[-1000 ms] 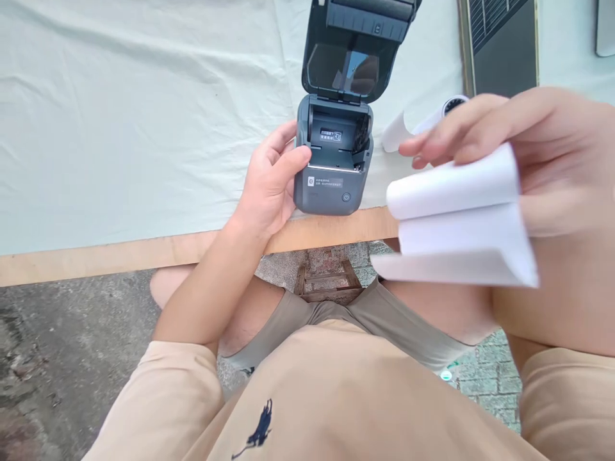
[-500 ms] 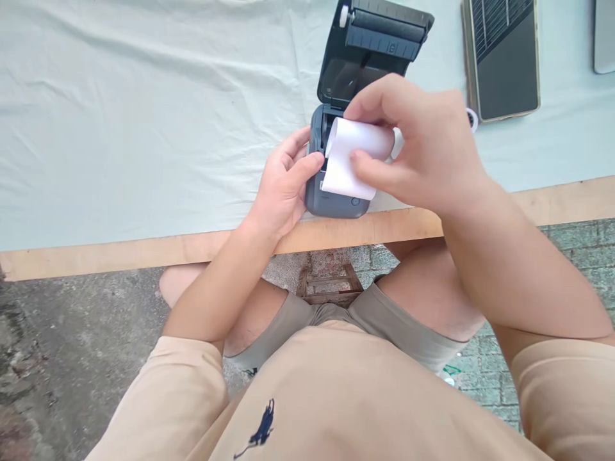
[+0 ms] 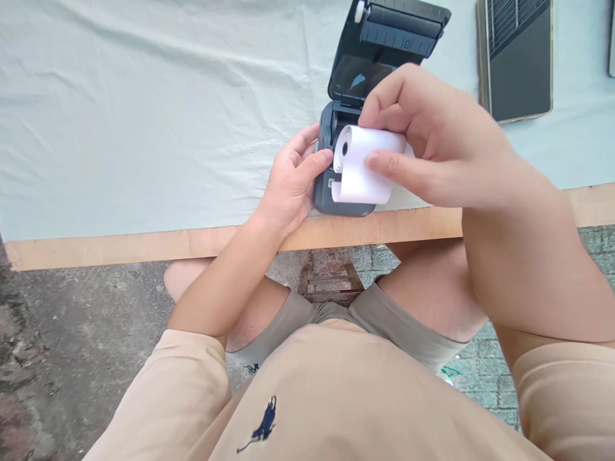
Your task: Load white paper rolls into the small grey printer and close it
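A dark portable receipt printer (image 3: 346, 208) rests near the table's front edge with its lid (image 3: 358, 77) raised. My left hand (image 3: 295, 176) grips the printer's left side, thumb on the upper rim. Between the fingers and thumb of my right hand (image 3: 432, 137) is a white paper roll (image 3: 375, 144), over the printer's open compartment. The roll's dark core hole faces left, and a loose end of paper hangs towards me over the printer's front. The roll hides most of the compartment, so I cannot tell whether it touches the inside.
A dark-screened phone or tablet (image 3: 521, 70) lies at the upper right, and part of another grey object (image 3: 612, 45) shows at the right edge. A pale cloth (image 3: 144, 128) covers the table up to its bare wooden edge (image 3: 192, 243). Below stands a wooden stool (image 3: 331, 294).
My right hand has turned and lifted the paper roll a little, so its core hole now shows. The printer and table appear slightly further right in view. My left hand keeps its hold.
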`<state>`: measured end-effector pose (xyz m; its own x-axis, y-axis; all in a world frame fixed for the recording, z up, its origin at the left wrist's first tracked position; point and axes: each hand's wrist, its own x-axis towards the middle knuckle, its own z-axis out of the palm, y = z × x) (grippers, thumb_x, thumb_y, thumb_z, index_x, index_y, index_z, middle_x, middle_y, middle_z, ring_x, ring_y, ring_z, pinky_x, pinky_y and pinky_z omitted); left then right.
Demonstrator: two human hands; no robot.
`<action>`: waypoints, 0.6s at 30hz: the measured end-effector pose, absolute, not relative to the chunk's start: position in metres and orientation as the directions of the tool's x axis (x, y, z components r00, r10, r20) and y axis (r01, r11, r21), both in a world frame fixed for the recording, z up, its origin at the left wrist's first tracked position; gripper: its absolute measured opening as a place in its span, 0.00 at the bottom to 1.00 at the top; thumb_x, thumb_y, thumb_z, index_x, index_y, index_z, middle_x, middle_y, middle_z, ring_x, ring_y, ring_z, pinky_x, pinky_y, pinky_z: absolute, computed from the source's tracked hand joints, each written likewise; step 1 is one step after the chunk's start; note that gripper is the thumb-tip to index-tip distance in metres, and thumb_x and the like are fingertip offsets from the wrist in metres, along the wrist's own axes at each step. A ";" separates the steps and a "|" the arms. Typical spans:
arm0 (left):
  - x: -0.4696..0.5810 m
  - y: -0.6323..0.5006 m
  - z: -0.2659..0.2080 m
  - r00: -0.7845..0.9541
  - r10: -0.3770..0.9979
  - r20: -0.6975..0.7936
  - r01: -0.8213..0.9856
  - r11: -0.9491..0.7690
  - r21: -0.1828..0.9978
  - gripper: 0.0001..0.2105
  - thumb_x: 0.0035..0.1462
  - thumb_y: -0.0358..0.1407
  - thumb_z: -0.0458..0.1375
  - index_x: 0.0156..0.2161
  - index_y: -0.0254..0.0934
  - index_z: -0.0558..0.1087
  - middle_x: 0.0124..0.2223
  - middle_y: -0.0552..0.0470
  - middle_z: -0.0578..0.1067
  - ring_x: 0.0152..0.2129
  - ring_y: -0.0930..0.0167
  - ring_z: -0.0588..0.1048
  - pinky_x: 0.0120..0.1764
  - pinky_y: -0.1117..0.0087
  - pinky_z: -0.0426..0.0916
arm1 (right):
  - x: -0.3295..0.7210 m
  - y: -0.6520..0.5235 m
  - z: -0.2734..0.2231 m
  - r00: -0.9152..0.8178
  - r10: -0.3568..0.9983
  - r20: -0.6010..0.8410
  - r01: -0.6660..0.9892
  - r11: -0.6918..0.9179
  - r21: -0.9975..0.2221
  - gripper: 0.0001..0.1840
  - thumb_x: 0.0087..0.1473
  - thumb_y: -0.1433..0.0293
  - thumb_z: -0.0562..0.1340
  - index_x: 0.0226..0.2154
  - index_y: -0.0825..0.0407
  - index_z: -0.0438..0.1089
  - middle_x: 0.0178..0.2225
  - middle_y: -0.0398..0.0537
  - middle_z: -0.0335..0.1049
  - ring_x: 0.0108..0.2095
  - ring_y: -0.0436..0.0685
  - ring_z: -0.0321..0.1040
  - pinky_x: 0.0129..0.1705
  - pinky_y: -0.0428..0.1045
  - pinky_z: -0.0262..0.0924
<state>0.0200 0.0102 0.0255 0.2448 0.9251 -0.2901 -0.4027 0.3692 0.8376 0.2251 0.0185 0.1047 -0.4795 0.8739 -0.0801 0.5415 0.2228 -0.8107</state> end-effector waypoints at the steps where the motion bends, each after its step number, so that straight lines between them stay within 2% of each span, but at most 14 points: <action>1: 0.020 0.010 0.026 0.243 0.925 -0.292 -0.401 0.370 0.838 0.15 0.62 0.38 0.67 0.52 0.41 0.75 0.50 0.48 0.85 0.69 0.55 0.79 0.68 0.56 0.79 | 0.226 0.018 0.105 -0.474 0.875 -0.100 0.566 0.216 -0.796 0.16 0.59 0.61 0.64 0.44 0.45 0.58 0.38 0.45 0.67 0.34 0.54 0.63 0.37 0.52 0.56; 6: 0.021 0.010 0.027 0.248 0.928 -0.278 -0.405 0.360 0.841 0.15 0.63 0.37 0.66 0.53 0.40 0.75 0.51 0.48 0.86 0.69 0.56 0.79 0.67 0.56 0.79 | 0.222 0.017 0.104 -0.390 0.920 -0.043 0.732 0.282 -0.620 0.17 0.56 0.61 0.64 0.47 0.44 0.61 0.44 0.47 0.74 0.34 0.55 0.64 0.39 0.54 0.57; 9: 0.021 0.009 0.028 0.244 0.932 -0.269 -0.397 0.350 0.849 0.14 0.64 0.39 0.67 0.53 0.43 0.75 0.54 0.50 0.86 0.71 0.56 0.77 0.68 0.57 0.79 | 0.217 0.019 0.102 -0.365 0.930 -0.039 0.802 0.293 -0.520 0.17 0.57 0.64 0.63 0.49 0.43 0.61 0.47 0.45 0.75 0.32 0.55 0.65 0.49 0.58 0.61; 11: 0.021 0.009 0.028 0.262 0.928 -0.264 -0.391 0.352 0.851 0.13 0.63 0.40 0.68 0.52 0.46 0.76 0.55 0.51 0.87 0.73 0.56 0.75 0.69 0.58 0.78 | 0.213 0.020 0.102 -0.334 0.939 -0.086 0.841 0.256 -0.476 0.18 0.57 0.68 0.62 0.49 0.44 0.60 0.47 0.44 0.74 0.31 0.54 0.64 0.57 0.61 0.59; 15: 0.020 0.009 0.026 0.259 0.926 -0.274 -0.400 0.361 0.843 0.10 0.64 0.39 0.68 0.50 0.46 0.77 0.54 0.51 0.87 0.74 0.54 0.73 0.70 0.54 0.76 | 0.210 0.022 0.105 -0.336 0.935 -0.115 0.842 0.244 -0.481 0.17 0.56 0.71 0.62 0.47 0.46 0.59 0.52 0.47 0.74 0.34 0.55 0.66 0.56 0.60 0.59; 18: 0.021 0.009 0.026 0.234 0.933 -0.274 -0.424 0.352 0.835 0.10 0.65 0.37 0.66 0.50 0.44 0.78 0.55 0.50 0.85 0.73 0.53 0.74 0.72 0.52 0.75 | 0.211 0.020 0.107 -0.340 0.929 -0.144 0.836 0.228 -0.500 0.14 0.59 0.72 0.60 0.46 0.47 0.58 0.58 0.48 0.75 0.43 0.59 0.71 0.59 0.61 0.60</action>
